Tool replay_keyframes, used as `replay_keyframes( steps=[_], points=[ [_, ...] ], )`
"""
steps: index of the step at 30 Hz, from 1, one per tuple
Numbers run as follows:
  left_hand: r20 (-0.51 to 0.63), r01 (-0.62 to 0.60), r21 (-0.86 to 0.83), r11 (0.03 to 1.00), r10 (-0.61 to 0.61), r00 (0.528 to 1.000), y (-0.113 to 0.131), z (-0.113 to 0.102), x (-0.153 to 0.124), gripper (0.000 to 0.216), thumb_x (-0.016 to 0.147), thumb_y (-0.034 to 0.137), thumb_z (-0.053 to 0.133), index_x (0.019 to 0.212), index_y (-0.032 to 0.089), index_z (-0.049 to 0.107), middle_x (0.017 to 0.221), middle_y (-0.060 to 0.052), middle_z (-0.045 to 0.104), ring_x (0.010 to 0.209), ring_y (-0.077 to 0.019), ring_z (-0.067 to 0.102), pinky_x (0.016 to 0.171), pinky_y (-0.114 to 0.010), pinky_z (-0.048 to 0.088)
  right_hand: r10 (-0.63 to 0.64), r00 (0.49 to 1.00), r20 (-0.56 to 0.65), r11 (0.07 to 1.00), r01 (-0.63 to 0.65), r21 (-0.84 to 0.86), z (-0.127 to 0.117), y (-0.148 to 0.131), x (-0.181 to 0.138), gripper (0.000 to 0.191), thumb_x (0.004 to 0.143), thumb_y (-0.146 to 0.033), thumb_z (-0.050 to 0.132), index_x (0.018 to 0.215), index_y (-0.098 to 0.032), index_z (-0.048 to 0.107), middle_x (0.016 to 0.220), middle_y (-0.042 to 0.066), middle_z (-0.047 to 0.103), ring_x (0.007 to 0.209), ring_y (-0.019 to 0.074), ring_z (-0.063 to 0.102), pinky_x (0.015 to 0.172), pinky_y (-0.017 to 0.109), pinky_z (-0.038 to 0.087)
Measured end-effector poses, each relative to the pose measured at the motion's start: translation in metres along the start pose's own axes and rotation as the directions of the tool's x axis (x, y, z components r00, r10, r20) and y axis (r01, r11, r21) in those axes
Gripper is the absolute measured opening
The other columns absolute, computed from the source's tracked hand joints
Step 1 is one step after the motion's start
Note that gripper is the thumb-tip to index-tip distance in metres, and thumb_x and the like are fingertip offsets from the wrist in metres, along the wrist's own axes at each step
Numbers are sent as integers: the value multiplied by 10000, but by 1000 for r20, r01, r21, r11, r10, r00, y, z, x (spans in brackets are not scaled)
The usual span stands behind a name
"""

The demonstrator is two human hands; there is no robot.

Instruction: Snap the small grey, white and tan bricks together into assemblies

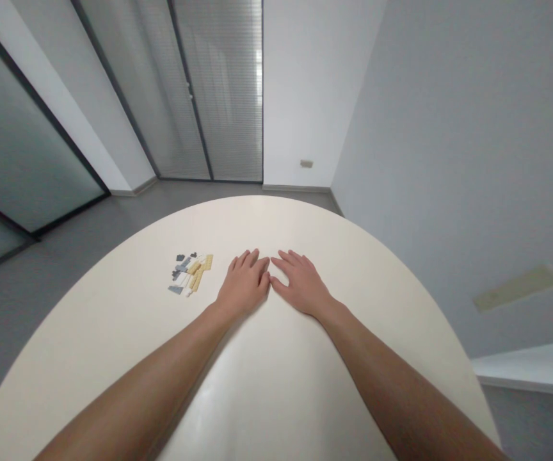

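Palm down on the white round table (pixel 276 384), my left hand (pixel 245 282) rests with its fingers spread a little and nothing in it. My right hand (pixel 300 282) lies flat beside it, also without anything in it. The thumbs and index fingertips of the two hands come close together at the middle. To the left of my left hand, apart from it, is a small loose pile of building bricks (pixel 196 270). The pieces are tan, grey, white and dark grey; some overlap, and their exact shapes are too small to make out.
The table's curved far edge (pixel 257 196) lies beyond my hands. Behind it are a glass partition with blinds (pixel 228 96) and a white wall (pixel 315 83). A grey wall (pixel 449 160) stands close on the right, and grey floor (pixel 65 256) shows on the left.
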State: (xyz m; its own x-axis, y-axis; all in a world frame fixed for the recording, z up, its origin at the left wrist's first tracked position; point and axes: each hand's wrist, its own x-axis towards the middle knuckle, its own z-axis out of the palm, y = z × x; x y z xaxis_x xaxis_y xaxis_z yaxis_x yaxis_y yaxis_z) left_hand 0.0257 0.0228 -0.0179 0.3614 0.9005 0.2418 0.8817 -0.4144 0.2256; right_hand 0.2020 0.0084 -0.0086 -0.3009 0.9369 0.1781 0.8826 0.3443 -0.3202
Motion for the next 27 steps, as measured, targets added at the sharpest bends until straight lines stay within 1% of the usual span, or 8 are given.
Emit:
replay_keyframes(
  steps=[7, 27],
  points=[
    [7, -2, 9, 1000, 2, 1000, 0, -1, 0, 453, 990, 292, 397, 1396, 197, 573, 1565, -120, 459, 1466, -312, 377, 1199, -521, 313, 0, 1000, -1, 1000, 0, 3, -1, -1, 0, 526, 998, -443, 470, 1468, -212, 516, 1596, 88, 417, 1501, 291, 324, 1234, 518, 227],
    [11, 1, -2, 1000, -1, 1000, 0, -1, 0, 458, 994, 300, 383, 1400, 196, 567, 1570, -123, 451, 1470, -311, 370, 1200, -529, 310, 1, 1000, -8, 1000, -1, 0, 0, -1, 0, 523, 996, -447, 470, 1463, -215, 519, 1588, 84, 429, 1499, 285, 329, 1237, 513, 225]
  ],
)
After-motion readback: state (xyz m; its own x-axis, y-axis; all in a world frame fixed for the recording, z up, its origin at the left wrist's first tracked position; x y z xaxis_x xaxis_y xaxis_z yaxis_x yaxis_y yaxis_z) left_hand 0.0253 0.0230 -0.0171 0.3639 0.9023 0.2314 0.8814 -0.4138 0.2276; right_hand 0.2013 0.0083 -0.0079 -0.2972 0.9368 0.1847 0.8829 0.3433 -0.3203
